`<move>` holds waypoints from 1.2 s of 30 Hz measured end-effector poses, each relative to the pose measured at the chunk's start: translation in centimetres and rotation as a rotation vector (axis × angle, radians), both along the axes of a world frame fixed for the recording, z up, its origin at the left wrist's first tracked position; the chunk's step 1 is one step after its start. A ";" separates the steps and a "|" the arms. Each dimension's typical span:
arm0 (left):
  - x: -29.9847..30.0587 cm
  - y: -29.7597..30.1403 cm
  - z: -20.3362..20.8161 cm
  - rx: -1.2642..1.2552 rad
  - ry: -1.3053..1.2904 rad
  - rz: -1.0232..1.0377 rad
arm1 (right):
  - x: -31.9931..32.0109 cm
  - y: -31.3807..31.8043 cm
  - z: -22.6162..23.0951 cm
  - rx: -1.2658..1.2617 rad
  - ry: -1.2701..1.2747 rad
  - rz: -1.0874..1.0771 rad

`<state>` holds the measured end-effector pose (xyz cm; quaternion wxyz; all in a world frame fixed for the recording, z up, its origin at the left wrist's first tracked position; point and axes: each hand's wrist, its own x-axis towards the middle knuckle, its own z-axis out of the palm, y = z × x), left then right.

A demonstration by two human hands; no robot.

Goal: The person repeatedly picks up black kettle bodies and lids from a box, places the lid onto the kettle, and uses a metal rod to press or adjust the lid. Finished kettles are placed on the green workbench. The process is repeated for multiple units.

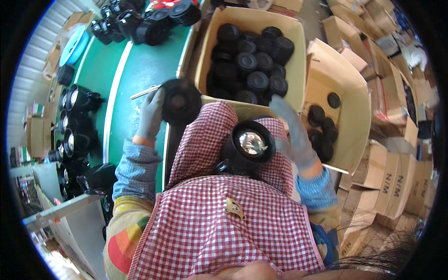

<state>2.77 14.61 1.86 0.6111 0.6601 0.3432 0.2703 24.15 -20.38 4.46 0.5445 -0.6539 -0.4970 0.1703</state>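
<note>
My left hand [151,112], in a grey glove, grips a round black part [179,101] by its left edge, above the edge of the green bench. A thin silver rod [143,92] sticks out beside its fingers; whether the hand holds it too is unclear. On my lap rests a black lamp [248,145], its shiny reflector facing up inside a dark round rim. My gloved right hand [296,135] is just right of that lamp with fingers stretched out, slightly blurred. Its thumb is close to the rim, and contact cannot be made out.
An open carton [298,60] full of black round parts stands ahead of my knees. Right of it, another carton [352,107] holds several more. Black lamps [77,100] line the left of the green bench [126,79], with others at its far end. Cardboard boxes [392,179] crowd the right.
</note>
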 end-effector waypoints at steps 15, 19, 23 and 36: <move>-2.7 -10.9 7.6 1.156 0.124 -0.860 | -7.9 2.3 -0.3 -0.025 -0.517 0.118; -2.6 -9.9 3.8 1.046 -0.089 -0.971 | -8.4 2.2 -0.2 0.000 -0.480 0.064; -6.1 -9.1 3.6 -0.240 -0.111 -0.529 | -7.1 -2.3 0.2 -0.044 -0.467 -0.128; -6.8 -15.2 -3.0 -0.770 -0.240 -0.563 | -12.8 -2.2 5.9 0.154 -0.320 -0.079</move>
